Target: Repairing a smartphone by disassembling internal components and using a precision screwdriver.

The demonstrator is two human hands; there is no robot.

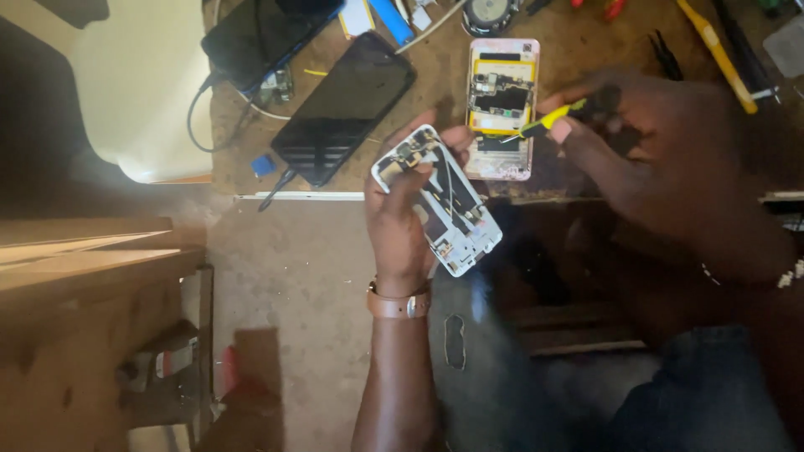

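Observation:
My left hand (400,219) grips an opened white phone frame (444,201) with its inner parts showing, held just in front of the workbench edge. In my right hand (636,138) is a small screwdriver (548,121) with a yellow and black handle, its tip pointing left toward the held frame. Behind both lies a second opened phone (502,107) with a pink rim, yellow inside and a bare circuit board. A brown watch strap (399,303) circles my left wrist.
On the brown workbench (435,67) lie a black phone screen (345,107), another dark phone (261,33) with cables, a blue strip (390,18), a yellow-handled tool (716,54) and black tweezers (667,52). A wooden stand (75,276) is at the left; bare floor (293,276) lies below.

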